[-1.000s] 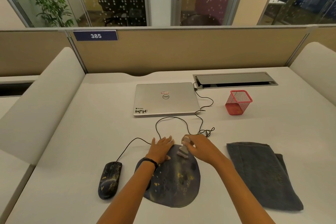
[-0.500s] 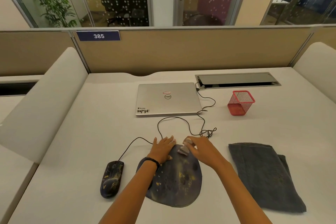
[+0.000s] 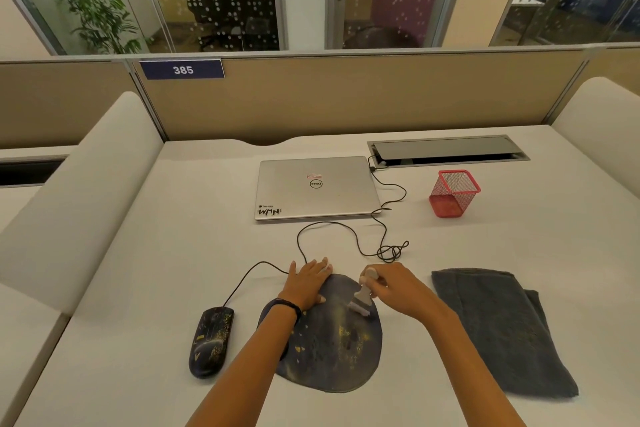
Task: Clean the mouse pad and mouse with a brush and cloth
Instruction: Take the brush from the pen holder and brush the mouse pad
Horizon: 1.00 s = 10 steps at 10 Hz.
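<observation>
Both forearms reach up from the bottom edge toward the frame's centre. The left hand (image 3: 309,282) lies flat, fingers spread, pressing the upper-left edge of the dark pad (image 3: 334,340). The right hand (image 3: 398,288) has its fingers closed around a small pale brush (image 3: 362,298), bristles down on the pad's upper part. Since half a second ago the brush has slid lower and rightward on the pad; the left hand has stayed put. The mouse (image 3: 210,341) lies left of the pad, the cloth (image 3: 498,329) right of it, on the table (image 3: 138,288).
</observation>
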{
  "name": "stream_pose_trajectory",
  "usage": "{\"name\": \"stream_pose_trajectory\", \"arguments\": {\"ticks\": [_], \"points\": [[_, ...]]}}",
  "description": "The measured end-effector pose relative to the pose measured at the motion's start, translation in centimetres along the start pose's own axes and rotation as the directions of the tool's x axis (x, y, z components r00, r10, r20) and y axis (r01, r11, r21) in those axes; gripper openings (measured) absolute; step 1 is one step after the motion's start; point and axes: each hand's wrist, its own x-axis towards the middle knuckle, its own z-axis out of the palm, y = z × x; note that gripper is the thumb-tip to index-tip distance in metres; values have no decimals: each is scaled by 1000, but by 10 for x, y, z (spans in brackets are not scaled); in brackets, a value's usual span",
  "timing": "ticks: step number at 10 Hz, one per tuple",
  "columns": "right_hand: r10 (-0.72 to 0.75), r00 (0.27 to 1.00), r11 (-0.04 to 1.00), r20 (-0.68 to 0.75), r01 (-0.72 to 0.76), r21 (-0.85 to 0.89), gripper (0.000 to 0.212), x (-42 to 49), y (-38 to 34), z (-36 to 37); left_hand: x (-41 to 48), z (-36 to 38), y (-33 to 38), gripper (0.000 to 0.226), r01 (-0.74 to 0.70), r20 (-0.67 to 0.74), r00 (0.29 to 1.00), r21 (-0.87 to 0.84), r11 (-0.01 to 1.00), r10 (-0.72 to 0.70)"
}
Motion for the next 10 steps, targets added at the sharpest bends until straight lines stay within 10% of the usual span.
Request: {"name": "stream_pose_trajectory", "arguments": {"ticks": [10], "points": [[12,999,999,-39,-13,-35,27,-16,2,12,2,2,-1,72,0,4,1000,-16,1000,0]]}}
